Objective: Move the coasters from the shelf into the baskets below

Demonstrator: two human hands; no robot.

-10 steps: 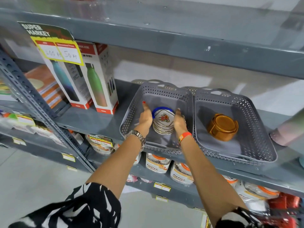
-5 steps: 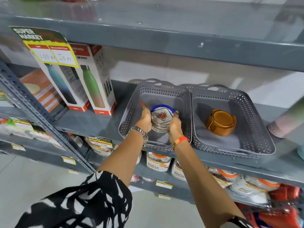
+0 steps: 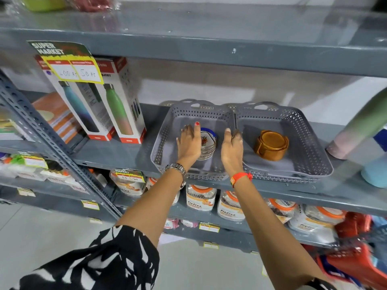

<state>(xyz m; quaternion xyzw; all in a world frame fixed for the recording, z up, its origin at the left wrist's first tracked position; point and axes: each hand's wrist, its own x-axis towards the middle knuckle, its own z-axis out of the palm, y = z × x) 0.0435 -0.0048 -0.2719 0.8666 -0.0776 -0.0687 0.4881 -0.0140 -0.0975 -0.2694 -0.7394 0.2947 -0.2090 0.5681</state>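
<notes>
Both hands had let go: the left hand (image 3: 189, 144) and right hand (image 3: 231, 148) were spread beside the floral coaster stack (image 3: 207, 145), which sat delivered in the left basket (image 3: 167, 130).

Bright, even overhead light; soft glare on the grey metal top shelf (image 3: 209, 24). Wide-angle bowing, motion blur at frame edges, centre sharp.

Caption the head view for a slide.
Both hands, left hand and right hand, flank a floral coaster stack in the left basket; brown coasters fill the right basket.
</notes>
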